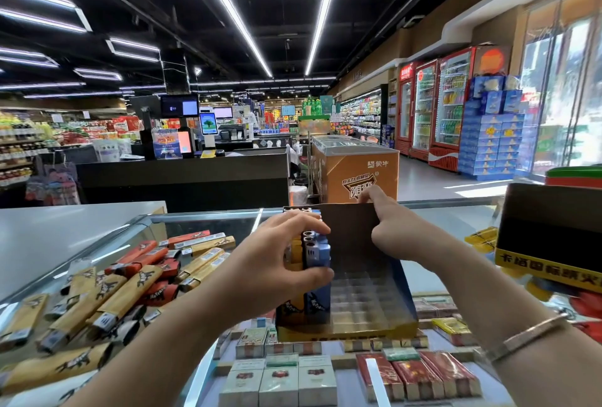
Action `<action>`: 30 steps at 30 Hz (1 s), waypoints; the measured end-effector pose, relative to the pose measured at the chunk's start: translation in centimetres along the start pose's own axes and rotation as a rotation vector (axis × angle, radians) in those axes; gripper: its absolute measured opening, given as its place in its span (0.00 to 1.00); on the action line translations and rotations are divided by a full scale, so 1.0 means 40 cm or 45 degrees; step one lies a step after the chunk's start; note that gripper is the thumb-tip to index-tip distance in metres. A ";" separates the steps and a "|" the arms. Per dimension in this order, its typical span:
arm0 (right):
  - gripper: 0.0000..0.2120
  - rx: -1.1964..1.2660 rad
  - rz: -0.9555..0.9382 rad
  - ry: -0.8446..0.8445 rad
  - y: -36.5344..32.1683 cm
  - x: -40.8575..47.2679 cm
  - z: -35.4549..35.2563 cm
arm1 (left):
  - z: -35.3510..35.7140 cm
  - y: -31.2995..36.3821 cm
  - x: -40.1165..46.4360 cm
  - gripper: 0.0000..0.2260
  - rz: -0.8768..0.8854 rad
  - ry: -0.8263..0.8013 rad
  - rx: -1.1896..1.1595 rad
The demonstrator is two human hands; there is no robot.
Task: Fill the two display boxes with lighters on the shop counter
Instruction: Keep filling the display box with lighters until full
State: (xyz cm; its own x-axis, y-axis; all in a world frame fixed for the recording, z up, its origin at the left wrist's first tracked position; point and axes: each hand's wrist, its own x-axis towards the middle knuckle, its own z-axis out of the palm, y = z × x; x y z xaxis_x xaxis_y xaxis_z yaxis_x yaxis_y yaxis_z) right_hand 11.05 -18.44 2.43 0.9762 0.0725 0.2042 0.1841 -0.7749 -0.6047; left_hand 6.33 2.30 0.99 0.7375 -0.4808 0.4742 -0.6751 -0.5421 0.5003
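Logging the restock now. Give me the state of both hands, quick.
Left hand: gripping a bunch of lighters standing in the display box.
Right hand: pinching the box's upright back flap.

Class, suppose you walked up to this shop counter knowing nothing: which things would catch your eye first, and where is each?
First, the left hand gripping a bunch of upright lighters in the left part of the display box at centre, while the right hand holds its back flap. Next, the heap of loose lighters lying on the glass counter to the left. A second display box stands at the right edge.
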 end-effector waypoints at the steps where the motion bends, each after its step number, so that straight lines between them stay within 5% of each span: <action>1: 0.22 -0.005 0.020 -0.018 -0.001 -0.001 -0.004 | -0.002 0.000 -0.001 0.17 0.009 0.005 0.004; 11: 0.18 -0.165 -0.012 0.041 -0.009 -0.007 0.003 | -0.005 0.011 0.001 0.17 0.007 0.103 -0.057; 16: 0.19 -0.165 -0.029 0.075 -0.013 -0.008 0.009 | -0.037 -0.015 0.015 0.06 -0.075 0.556 0.059; 18: 0.20 -0.172 -0.027 0.084 -0.015 -0.009 0.010 | -0.064 -0.049 0.012 0.10 -0.208 0.649 0.265; 25: 0.19 -0.167 -0.027 0.082 -0.018 -0.011 0.007 | -0.135 -0.127 -0.038 0.32 -1.031 -0.163 0.544; 30: 0.22 -0.188 -0.014 0.075 -0.020 -0.010 0.009 | -0.120 -0.182 -0.044 0.23 -1.167 -0.242 0.612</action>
State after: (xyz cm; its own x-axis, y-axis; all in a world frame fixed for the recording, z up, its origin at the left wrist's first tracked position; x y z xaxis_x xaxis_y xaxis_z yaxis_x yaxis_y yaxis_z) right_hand 10.55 -17.64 2.57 0.9651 0.0477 0.2575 0.1714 -0.8585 -0.4834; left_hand 9.86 10.41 -0.01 0.9813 0.1740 -0.0828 0.1895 -0.9494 0.2503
